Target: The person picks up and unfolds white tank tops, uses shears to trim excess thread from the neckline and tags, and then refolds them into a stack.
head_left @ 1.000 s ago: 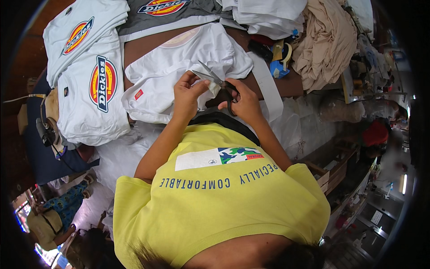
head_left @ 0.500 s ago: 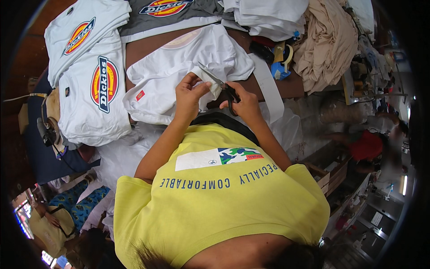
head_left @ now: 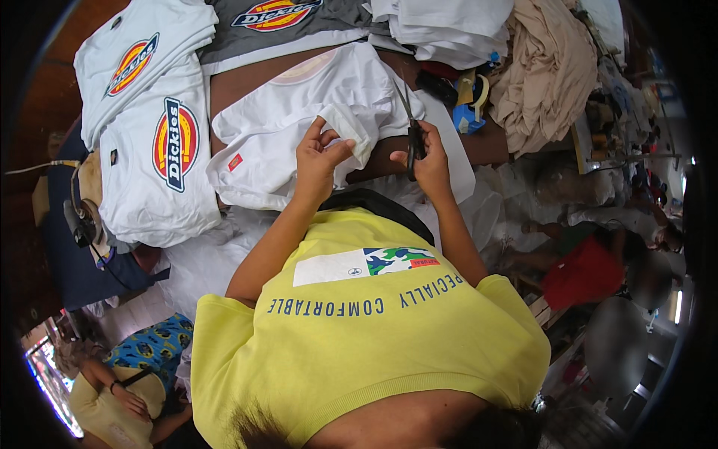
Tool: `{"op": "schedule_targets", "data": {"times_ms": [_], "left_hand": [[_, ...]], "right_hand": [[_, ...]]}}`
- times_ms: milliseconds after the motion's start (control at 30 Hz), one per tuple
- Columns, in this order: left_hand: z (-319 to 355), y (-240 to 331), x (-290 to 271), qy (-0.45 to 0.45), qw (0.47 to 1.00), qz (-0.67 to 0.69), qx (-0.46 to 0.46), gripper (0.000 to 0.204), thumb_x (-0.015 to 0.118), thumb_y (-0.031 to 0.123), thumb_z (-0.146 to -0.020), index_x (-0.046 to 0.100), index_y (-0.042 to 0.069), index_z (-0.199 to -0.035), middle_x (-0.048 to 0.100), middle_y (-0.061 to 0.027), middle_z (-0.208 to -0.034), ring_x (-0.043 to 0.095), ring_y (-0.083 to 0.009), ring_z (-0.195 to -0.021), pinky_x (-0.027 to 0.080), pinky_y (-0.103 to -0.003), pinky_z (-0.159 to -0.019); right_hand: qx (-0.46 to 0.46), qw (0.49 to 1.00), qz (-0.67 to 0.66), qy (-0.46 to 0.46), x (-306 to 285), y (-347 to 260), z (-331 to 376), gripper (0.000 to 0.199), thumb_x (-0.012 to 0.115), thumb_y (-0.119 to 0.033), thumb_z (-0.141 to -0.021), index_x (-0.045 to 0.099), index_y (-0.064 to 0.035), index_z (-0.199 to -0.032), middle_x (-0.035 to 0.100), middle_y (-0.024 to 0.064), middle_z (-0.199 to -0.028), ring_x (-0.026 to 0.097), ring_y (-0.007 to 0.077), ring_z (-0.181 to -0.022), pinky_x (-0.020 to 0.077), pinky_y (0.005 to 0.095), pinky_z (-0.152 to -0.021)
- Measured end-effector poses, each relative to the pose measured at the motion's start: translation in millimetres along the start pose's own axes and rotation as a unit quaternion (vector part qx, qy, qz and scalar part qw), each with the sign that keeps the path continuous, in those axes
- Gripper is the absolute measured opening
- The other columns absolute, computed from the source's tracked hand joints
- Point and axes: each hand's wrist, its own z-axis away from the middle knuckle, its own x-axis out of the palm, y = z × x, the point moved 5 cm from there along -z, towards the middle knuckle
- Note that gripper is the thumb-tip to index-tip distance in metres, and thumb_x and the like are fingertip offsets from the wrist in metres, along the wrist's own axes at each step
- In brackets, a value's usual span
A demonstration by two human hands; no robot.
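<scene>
White cotton made up the shirt [head_left: 299, 101], spread in loose folds over the middle of the brown tabletop [head_left: 490, 151] and reaching its near edge. A small red label [head_left: 235, 162] showed on its left part. The left hand [head_left: 318, 161] had a narrow grip, thumb and fingers pinching a raised fold [head_left: 348, 129] of that cloth near the tabletop's near edge. The right hand [head_left: 431, 165] kept its grip closed around the black handles of a pair of scissors [head_left: 414, 142], whose blades stood close together and pointed toward the tabletop's far edge, just beside the pinched fold but apart from it.

Under the right hand, a white paper strip [head_left: 460, 146] ran toward the near edge. Beyond it sat a blue tape dispenser [head_left: 468, 118], and a heap of beige cloth [head_left: 542, 82] covered the tabletop's right end. Toward the far edge lay a grey shirt [head_left: 224, 46] with a bright print and a stack of white cloth [head_left: 452, 30]. Printed white shirts [head_left: 131, 183] lay along the left side. Farther out, one person [head_left: 105, 408] in pale yellow was at lower left, another [head_left: 583, 273] in red at right.
</scene>
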Motion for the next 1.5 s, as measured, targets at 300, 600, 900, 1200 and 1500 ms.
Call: {"op": "schedule_targets", "data": {"times_ms": [300,600,900,1200,1500], "left_hand": [[2.1,-39.4,2.1,-0.075,0.992,-0.016,-0.100,0.083,0.064,-0.005,-0.072,0.013,-0.004,-0.138,0.058,-0.0150,-0.104,0.061,-0.0184,-0.089,0.049,-0.027,-0.077],[3.8,-52.3,6.5,-0.114,0.985,-0.060,-0.113,0.081,0.061,-0.007,-0.075,0.011,-0.001,-0.139,0.055,-0.0157,-0.106,0.060,-0.0202,-0.091,0.048,-0.028,-0.079],[-5.6,43.4,-2.4,-0.052,0.769,-0.597,0.222,0.049,0.070,0.006,-0.069,0.052,0.010,-0.115,0.057,-0.0099,-0.102,0.055,-0.0238,-0.093,0.043,-0.035,-0.084],[-29.9,51.6,-70.5,-0.077,0.801,-0.590,0.066,0.039,0.039,-0.009,-0.062,0.060,0.003,-0.093,0.063,-0.0147,-0.082,0.061,-0.0250,-0.075,0.046,-0.029,-0.069],[-16.1,145.4,-68.0,0.090,0.774,-0.608,0.148,0.032,0.047,-0.006,-0.066,0.059,-0.001,-0.095,0.063,-0.0127,-0.085,0.062,-0.0190,-0.081,0.045,-0.026,-0.069]], "right_hand": [[0.054,0.997,0.047,0.007,-61.3,70.5,-30.1,0.056,0.058,-0.002,-0.079,0.036,-0.0066,-0.130,0.060,0.0151,-0.101,0.060,0.0228,-0.086,0.0467,0.0323,-0.071],[-0.002,0.912,0.410,0.013,-52.6,55.3,-38.0,0.038,0.065,-0.016,-0.076,0.054,-0.0045,-0.111,0.062,0.0205,-0.095,0.062,0.0304,-0.083,0.0488,0.0357,-0.071],[-0.034,0.967,-0.154,-0.201,-38.4,-71.4,-11.8,0.020,0.062,0.005,-0.071,0.063,0.0002,-0.091,0.062,0.0035,-0.083,0.058,0.0098,-0.079,0.0455,0.0231,-0.069],[-0.119,0.980,0.155,-0.047,-50.6,72.6,-85.0,0.036,0.067,-0.021,-0.076,0.060,-0.0117,-0.110,0.058,0.0072,-0.112,0.055,0.0236,-0.099,0.0437,0.0344,-0.085],[-0.157,0.903,0.349,0.194,-34.8,20.9,-122.3,0.038,0.065,-0.010,-0.072,0.055,-0.0099,-0.108,0.052,0.0100,-0.110,0.048,0.0332,-0.102,0.0405,0.0437,-0.083]]}}
